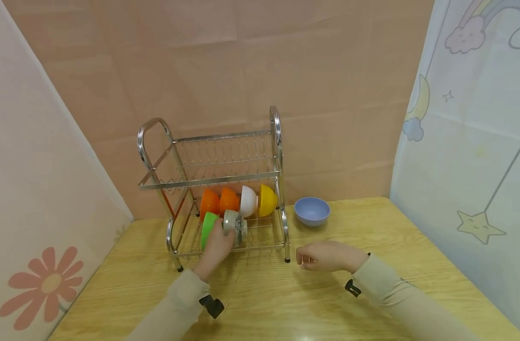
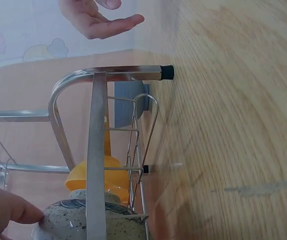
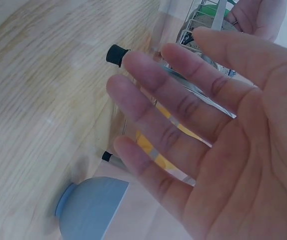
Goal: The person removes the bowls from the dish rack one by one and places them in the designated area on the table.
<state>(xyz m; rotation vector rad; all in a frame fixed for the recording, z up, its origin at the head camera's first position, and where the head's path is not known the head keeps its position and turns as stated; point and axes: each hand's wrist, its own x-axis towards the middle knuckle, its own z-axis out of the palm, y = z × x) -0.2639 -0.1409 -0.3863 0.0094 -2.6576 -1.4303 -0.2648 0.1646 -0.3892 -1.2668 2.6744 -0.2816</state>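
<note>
On the lower tier of a metal dish rack (image 1: 208, 181), my left hand (image 1: 218, 246) grips a speckled grey bowl with a dark pattern (image 1: 234, 226). The bowl lies on its side, and in the left wrist view my thumb (image 2: 26, 211) presses against it. Left of it, partly behind the fingers, a green bowl (image 1: 207, 227) stands on edge. My right hand (image 1: 328, 255) hovers over the table beside the rack's right front foot, its fingers loosely bent and holding nothing; the right wrist view shows the bare palm (image 3: 253, 165).
Behind, in the same tier, are two orange bowls (image 1: 209, 203), a white bowl (image 1: 248, 201) and a yellow bowl (image 1: 267, 201). A blue bowl (image 1: 312, 211) sits upright on the wooden table (image 1: 268, 303), right of the rack. Fabric walls stand around the table.
</note>
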